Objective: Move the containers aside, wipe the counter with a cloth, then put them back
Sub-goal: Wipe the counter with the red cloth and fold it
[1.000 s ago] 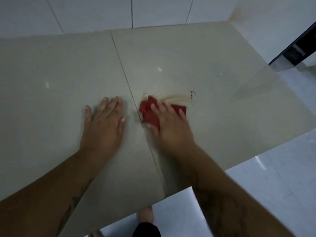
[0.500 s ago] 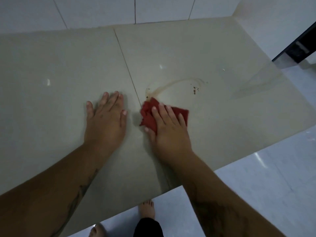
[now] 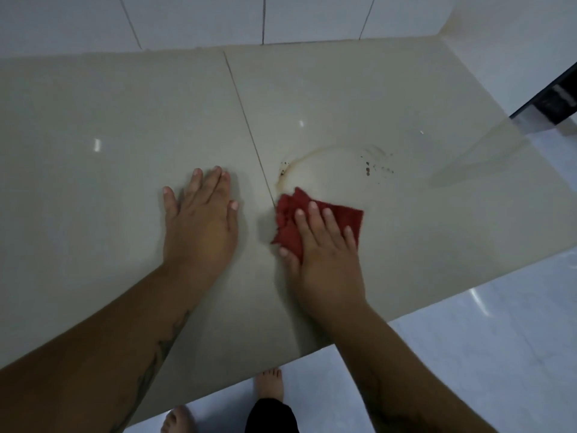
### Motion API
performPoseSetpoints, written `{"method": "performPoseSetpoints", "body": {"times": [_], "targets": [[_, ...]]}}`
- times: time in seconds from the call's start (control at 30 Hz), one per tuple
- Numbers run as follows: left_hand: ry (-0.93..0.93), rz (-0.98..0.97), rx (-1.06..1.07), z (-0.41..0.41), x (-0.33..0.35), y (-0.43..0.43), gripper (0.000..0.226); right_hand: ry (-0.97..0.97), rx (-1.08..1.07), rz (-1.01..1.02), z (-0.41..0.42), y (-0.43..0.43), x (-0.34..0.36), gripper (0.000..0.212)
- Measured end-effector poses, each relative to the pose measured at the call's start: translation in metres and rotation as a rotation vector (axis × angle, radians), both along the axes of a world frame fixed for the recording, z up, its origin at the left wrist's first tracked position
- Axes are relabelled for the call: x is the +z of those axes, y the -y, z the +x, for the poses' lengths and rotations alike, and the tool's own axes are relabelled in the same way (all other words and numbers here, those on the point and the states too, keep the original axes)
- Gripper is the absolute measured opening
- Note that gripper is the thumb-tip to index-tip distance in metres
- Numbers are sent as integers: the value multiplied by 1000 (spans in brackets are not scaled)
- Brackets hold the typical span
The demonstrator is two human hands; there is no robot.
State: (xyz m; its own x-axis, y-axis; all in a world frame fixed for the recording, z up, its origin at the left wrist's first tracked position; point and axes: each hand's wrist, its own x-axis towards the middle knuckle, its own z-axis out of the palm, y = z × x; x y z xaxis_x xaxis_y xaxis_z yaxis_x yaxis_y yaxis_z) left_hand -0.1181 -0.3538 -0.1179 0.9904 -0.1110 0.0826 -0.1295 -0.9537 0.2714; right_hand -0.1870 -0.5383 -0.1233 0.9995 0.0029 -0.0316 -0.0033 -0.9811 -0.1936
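A red cloth (image 3: 345,215) lies bunched on the beige tiled counter (image 3: 109,170), just right of the tile seam. My right hand (image 3: 324,254) presses flat on the cloth, fingers spread over it. A curved brownish smear with dark specks (image 3: 337,151) arcs on the counter beyond the cloth. My left hand (image 3: 201,225) rests palm down on the counter, left of the seam, holding nothing. No containers are in view.
White wall tiles (image 3: 199,20) rise behind the counter. The counter's front edge runs diagonally above a pale floor (image 3: 484,354), where bare feet (image 3: 270,385) show. A dark frame (image 3: 555,98) stands at the far right.
My right hand has dragged the cloth back toward me and slightly right, leaving a curved smear on the counter. My left hand has stayed flat in place.
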Motion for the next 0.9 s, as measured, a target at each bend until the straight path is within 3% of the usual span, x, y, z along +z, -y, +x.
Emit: {"method": "performPoseSetpoints", "body": {"times": [0.13,0.27,0.43,0.5,0.6,0.73,0.9], "targets": [[0,9,51,0,-1,0,53,-18,206,23,88,-22,0,63],[-4,41,47,-1,-1,0,53,-48,29,3,177,44,8,62],[-58,80,32,4,-3,2,58,-21,-168,11,113,122,12,62],[-70,79,30,4,-4,2,59,-3,-154,0,64,91,8,64],[-54,37,37,3,-3,1,57,16,63,9,21,11,3,67],[7,-58,94,1,-1,-3,54,14,259,9,82,-38,-1,61],[-2,-2,44,0,-2,-3,53,-66,72,-57,194,40,6,65]]}}
